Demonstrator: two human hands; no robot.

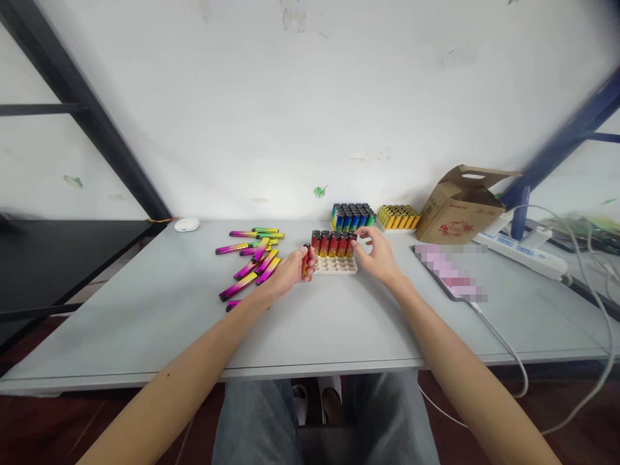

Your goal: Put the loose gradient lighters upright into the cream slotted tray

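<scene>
A slim red-to-orange tube with a dark end (305, 261) stands roughly upright in my left hand (292, 270), whose fingers are closed around it. Just to its right, a pale tray with rows of round holes (334, 266) holds upright red-to-yellow tubes with black tops (333, 244) in its back part. The front holes of the tray are bare. My right hand (376, 255) is at the tray's right end, thumb and fingertips closed on the rightmost tube there. Part of that tube is hidden by the fingers.
Loose magenta-and-yellow tubes (238, 286) and several green-yellow ones (265, 230) lie at left. Behind the tray stand blue-green tubes (352, 218) and a tray of yellow tubes (400, 218). A cardboard box (458, 210), phone (448, 271), power strip (520, 253) and white case (186, 225) surround them.
</scene>
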